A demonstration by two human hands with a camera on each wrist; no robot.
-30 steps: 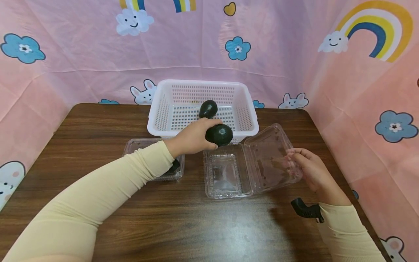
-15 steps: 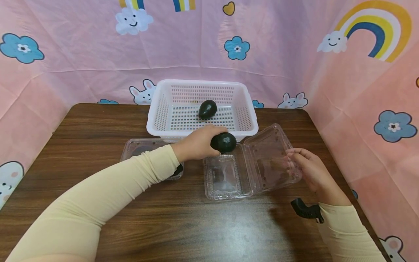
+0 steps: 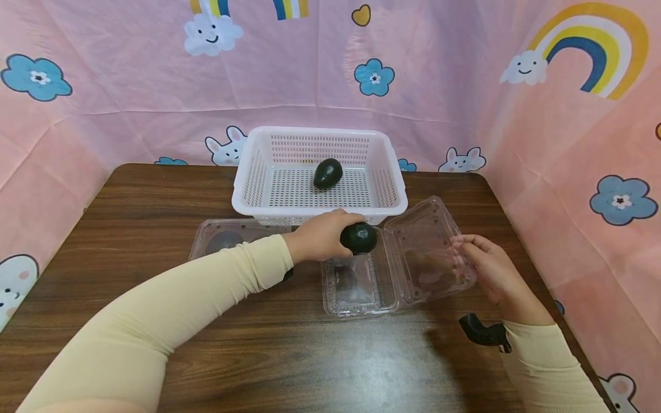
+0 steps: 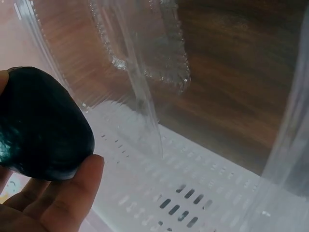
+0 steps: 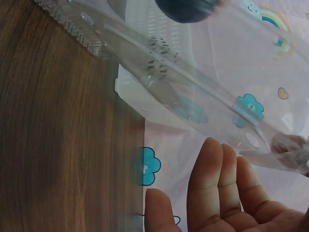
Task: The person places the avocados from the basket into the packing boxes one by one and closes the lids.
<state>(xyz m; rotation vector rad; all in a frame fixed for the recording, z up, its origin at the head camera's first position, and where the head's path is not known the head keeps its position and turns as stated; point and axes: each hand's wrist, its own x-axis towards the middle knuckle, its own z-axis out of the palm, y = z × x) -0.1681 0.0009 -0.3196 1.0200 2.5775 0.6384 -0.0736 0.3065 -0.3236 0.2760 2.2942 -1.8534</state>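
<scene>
In the head view my left hand point(image 3: 321, 236) grips a dark green avocado point(image 3: 358, 238) from its left side, above the base of an open clear plastic clamshell point(image 3: 356, 289). The left wrist view shows fingertips around the same avocado point(image 4: 46, 125). On the right, my right hand point(image 3: 488, 272) pinches the outer edge of the clamshell's raised lid point(image 3: 428, 252). Its other fingers point(image 5: 205, 188) are extended in the right wrist view. Behind, another avocado point(image 3: 327, 174) lies in a white perforated basket point(image 3: 320, 212).
A second clear clamshell point(image 3: 203, 229) stands left of the open one, partly hidden by the left sleeve, with dark fruit point(image 3: 224, 240) inside. A black mount point(image 3: 482, 331) sticks out from the right wrist. Patterned pink cloth point(image 3: 320, 86) surrounds the wooden table point(image 3: 310, 355).
My left hand has carried the avocado forward from the basket's front rim, down and slightly right, over the open clamshell base. The right hand and the lid have stayed in place.
</scene>
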